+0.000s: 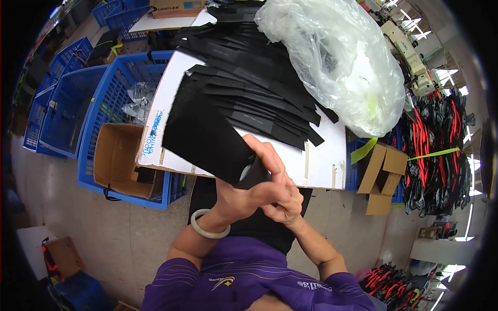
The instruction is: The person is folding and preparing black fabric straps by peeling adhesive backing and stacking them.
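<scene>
both hands clamped on one black fabric piece above the white worktable.
left hand (244, 194) and right hand (282, 199) pinch the lower end of the black fabric piece (205, 129), so it fans up-left, held off the white worktable (321, 160); stack of black strips (249, 78) and clear plastic bag (337, 62) lie behind, within reach.

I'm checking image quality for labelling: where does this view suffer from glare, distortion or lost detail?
Head view: the clear plastic bag glares white; bright windows at the right rim blow out; the white board edges bow from fisheye; the black fabric piece in both hands reads as flat black, slightly soft.
</scene>
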### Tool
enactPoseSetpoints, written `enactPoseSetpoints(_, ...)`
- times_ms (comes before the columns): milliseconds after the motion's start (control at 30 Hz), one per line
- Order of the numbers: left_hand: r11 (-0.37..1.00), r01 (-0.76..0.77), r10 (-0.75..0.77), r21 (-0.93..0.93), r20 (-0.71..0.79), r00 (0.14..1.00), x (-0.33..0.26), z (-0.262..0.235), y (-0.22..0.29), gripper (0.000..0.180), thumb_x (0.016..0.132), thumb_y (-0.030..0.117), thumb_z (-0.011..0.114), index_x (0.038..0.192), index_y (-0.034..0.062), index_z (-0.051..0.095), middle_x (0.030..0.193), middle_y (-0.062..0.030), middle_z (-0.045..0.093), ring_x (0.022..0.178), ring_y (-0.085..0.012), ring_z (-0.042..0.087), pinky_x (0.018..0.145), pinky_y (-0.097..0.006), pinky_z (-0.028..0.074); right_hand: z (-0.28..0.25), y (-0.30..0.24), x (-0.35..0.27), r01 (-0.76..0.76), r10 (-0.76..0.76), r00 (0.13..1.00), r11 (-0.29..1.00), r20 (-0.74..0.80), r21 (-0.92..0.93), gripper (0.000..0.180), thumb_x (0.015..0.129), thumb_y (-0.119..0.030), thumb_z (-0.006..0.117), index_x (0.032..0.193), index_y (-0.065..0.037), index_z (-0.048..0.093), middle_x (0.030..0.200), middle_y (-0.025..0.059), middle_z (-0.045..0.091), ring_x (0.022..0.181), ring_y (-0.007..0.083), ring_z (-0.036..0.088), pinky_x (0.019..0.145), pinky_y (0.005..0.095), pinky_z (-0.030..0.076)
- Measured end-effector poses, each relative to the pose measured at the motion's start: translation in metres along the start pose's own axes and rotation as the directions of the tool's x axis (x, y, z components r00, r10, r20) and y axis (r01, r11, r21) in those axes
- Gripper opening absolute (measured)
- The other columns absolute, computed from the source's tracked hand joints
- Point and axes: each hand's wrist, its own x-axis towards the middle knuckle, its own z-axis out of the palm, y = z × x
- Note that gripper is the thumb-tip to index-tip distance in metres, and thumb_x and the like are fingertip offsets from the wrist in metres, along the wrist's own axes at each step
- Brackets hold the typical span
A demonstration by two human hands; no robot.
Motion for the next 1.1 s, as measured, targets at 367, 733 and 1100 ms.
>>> enactPoseSetpoints(367, 0.988, 0.031, -0.016, 0.151, -0.102, 0.995, 0.002, 0.004, 0.007, 0.023, 0.079, 0.007, 0.078, 0.084, 0.0008, 0.056, 0.066, -0.0026, 0.056, 0.058, -0.0068, 0.055, 0.053, -0.021, 0.045, 0.004, -0.002, 0.004, 0.001, -0.002, 1.000, 1.000, 0.018, 0.024, 0.031, 0.067, -0.004, 0.082, 0.088, -0.002, 0.060, 0.101, 0.0219, 0.061, 0.083, 0.0285, 0.066, 0.067, 0.0322, 0.055)
enactPoseSetpoints(733, 0.984, 0.176, -0.172, -0.001, -0.207, 0.963, 0.009, -0.010, 0.001, 0.048, 0.102, 0.044, 0.035, 0.092, 0.0005, 0.051, 0.063, -0.0092, 0.054, 0.054, -0.0193, 0.059, 0.067, -0.039, 0.054, -0.005, -0.016, 0.006, -0.233, 0.235, 0.967, 0.972, 0.097, -0.031, 0.043, 0.068, -0.005, 0.081, 0.108, -0.001, 0.066, 0.098, 0.0151, 0.061, 0.079, 0.0258, 0.062, 0.065, 0.0299, 0.050)
enactPoseSetpoints(1100, 0.782, 0.382, -0.317, 0.493, -0.214, 0.924, 0.001, -0.044, -0.029, 0.048, 0.099, 0.037, 0.047, 0.119, -0.0056, 0.055, 0.100, -0.0176, 0.067, 0.100, -0.0217, 0.063, 0.091, -0.034, 0.046, -0.046, 0.006, 0.041, -0.560, 0.560, 0.828, 0.828, -0.016, -0.028, 0.010, 0.076, 0.003, 0.072, 0.085, -0.001, 0.068, 0.078, 0.0062, 0.066, 0.075, 0.0128, 0.062, 0.066, 0.0253, 0.048)
